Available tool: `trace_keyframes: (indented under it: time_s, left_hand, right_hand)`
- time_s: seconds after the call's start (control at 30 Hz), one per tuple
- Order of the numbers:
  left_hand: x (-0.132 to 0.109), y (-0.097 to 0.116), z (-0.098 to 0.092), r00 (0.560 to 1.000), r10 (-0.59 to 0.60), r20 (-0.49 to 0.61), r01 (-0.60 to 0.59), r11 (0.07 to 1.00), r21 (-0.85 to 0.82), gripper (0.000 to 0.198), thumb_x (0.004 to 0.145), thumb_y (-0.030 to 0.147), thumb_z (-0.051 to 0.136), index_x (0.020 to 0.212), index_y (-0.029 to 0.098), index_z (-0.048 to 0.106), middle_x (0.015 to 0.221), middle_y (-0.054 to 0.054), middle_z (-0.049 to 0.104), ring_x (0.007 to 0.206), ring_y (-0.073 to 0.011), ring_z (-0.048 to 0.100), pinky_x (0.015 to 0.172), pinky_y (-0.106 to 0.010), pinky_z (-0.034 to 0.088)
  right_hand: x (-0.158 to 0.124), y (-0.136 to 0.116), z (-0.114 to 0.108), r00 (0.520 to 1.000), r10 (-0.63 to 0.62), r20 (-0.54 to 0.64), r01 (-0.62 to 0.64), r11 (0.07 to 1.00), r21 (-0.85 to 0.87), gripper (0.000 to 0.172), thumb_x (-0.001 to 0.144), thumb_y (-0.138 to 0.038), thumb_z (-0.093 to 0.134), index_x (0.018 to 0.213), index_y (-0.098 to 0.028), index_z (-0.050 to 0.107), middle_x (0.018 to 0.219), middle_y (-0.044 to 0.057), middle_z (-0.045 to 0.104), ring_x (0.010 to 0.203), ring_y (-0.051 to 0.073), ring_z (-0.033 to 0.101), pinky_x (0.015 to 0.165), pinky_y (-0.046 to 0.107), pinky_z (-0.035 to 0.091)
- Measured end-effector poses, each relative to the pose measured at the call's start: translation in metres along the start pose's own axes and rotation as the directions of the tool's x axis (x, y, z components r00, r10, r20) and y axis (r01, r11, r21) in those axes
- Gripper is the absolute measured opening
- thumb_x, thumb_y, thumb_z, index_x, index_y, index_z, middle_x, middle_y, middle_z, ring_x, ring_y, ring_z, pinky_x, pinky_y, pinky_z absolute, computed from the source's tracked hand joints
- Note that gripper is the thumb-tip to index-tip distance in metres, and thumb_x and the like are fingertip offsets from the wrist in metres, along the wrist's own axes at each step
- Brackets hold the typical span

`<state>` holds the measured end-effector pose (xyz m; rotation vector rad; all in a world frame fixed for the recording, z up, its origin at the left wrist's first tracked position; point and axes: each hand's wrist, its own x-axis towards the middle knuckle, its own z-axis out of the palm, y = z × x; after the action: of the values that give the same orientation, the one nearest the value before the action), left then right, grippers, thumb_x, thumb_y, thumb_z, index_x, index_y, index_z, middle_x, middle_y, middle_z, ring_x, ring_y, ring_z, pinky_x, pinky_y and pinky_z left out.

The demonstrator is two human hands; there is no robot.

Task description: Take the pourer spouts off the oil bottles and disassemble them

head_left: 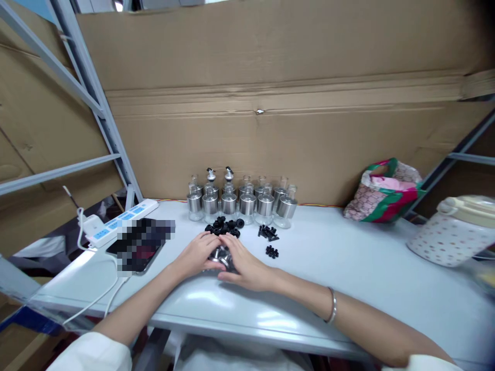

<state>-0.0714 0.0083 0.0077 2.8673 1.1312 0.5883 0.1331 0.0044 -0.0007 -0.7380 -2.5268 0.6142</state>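
Both my left hand (199, 254) and my right hand (244, 264) are cupped around a small heap of shiny metal parts (222, 256) on the table. Their fingertips nearly meet over the far side of the heap. Just beyond lie black round caps (221, 225). To the right are a pile of thin black pieces (267, 233) and a cluster of small black pieces (272, 252). Glass bottles with metal sleeves (247, 204) stand in rows behind; two in the back row carry metal pourer tops (229, 174).
On the left are a power strip (124, 221), a pixelated tablet-like device (145, 247) and white cables (95, 299). A patterned bag (381, 196) and a dotted container (450, 234) stand at the right. Cardboard (270, 149) closes off the table's (328, 257) back.
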Motion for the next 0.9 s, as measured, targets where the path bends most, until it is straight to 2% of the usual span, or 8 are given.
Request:
trace_keyframes:
  time_s: [0.27,0.37,0.43,0.5,0.57,0.73,0.8,0.9]
  left_hand:
    - [0.001,0.007,-0.004,0.997,0.008,-0.076,-0.005,0.999,0.048,0.059,0.074,0.064,0.056,0.105,0.015,0.057,0.106,-0.012,0.065,0.103,-0.0252,0.058,0.097,-0.043,0.038]
    - [0.0,0.007,-0.01,0.992,0.022,-0.123,-0.015,0.998,0.06,0.057,0.074,0.063,0.058,0.105,0.015,0.057,0.106,-0.011,0.065,0.101,-0.0241,0.058,0.093,-0.041,0.04]
    - [-0.001,0.01,-0.013,0.984,0.044,-0.175,-0.028,0.995,0.094,0.056,0.077,0.062,0.056,0.106,0.014,0.057,0.106,-0.012,0.065,0.099,-0.0246,0.058,0.09,-0.041,0.042]
    - [-0.001,0.021,-0.012,0.969,0.123,-0.214,-0.096,0.987,0.133,0.048,0.085,0.055,0.05,0.107,0.013,0.057,0.107,-0.014,0.064,0.1,-0.0252,0.058,0.091,-0.043,0.041]
    - [0.001,0.039,-0.005,0.943,0.267,-0.197,-0.241,0.959,0.147,0.038,0.09,0.045,0.044,0.107,0.013,0.056,0.107,-0.014,0.065,0.104,-0.0246,0.057,0.095,-0.044,0.039]
    - [0.016,0.082,0.021,0.786,0.616,-0.053,-0.613,0.788,0.061,0.031,0.09,0.04,0.043,0.1,0.015,0.057,0.106,-0.011,0.067,0.106,-0.0206,0.058,0.097,-0.037,0.04]
    - [0.024,0.09,0.026,0.759,0.651,-0.019,-0.651,0.759,0.017,0.026,0.089,0.034,0.043,0.097,0.015,0.058,0.105,-0.009,0.067,0.104,-0.0195,0.059,0.094,-0.035,0.043]
    - [0.037,0.096,0.027,0.77,0.637,0.027,-0.634,0.77,-0.067,0.021,0.087,0.027,0.043,0.094,0.014,0.058,0.1,-0.009,0.068,0.099,-0.0186,0.061,0.088,-0.032,0.046]
  right_hand:
    - [-0.002,-0.001,-0.012,0.999,-0.027,-0.023,0.026,0.999,-0.043,0.099,0.077,-0.06,0.06,0.146,-0.009,0.009,0.151,0.025,0.015,0.143,0.032,0.007,0.114,0.053,0.017]
    - [0.009,-0.006,-0.037,0.99,-0.066,-0.124,0.054,0.994,-0.092,0.085,0.081,-0.055,0.058,0.143,-0.012,0.019,0.152,0.023,0.015,0.143,0.03,0.009,0.114,0.052,0.017]
    - [0.028,-0.007,-0.061,0.967,-0.064,-0.248,0.034,0.992,-0.121,0.07,0.083,-0.046,0.058,0.139,-0.014,0.03,0.149,0.02,0.026,0.141,0.026,0.02,0.114,0.046,0.023]
    - [0.054,-0.004,-0.087,0.937,-0.008,-0.349,-0.054,0.984,-0.168,0.052,0.087,-0.032,0.054,0.132,-0.012,0.038,0.137,0.017,0.044,0.131,0.02,0.037,0.11,0.036,0.031]
    - [0.083,0.004,-0.111,0.899,0.114,-0.423,-0.25,0.926,-0.283,0.041,0.09,-0.025,0.048,0.128,-0.011,0.044,0.131,0.014,0.051,0.125,0.017,0.044,0.107,0.03,0.034]
    - [0.146,0.032,-0.15,0.836,0.286,-0.469,-0.462,0.828,-0.318,0.031,0.089,-0.024,0.05,0.113,-0.006,0.058,0.118,0.022,0.06,0.115,0.027,0.054,0.097,0.037,0.04]
    - [0.162,0.041,-0.155,0.81,0.366,-0.458,-0.533,0.784,-0.317,0.031,0.09,-0.03,0.05,0.104,-0.007,0.064,0.109,0.023,0.065,0.108,0.029,0.059,0.09,0.037,0.044]
    - [0.176,0.05,-0.157,0.791,0.429,-0.436,-0.583,0.745,-0.325,0.029,0.086,-0.035,0.056,0.099,-0.011,0.067,0.107,0.021,0.067,0.102,0.028,0.063,0.082,0.034,0.047]
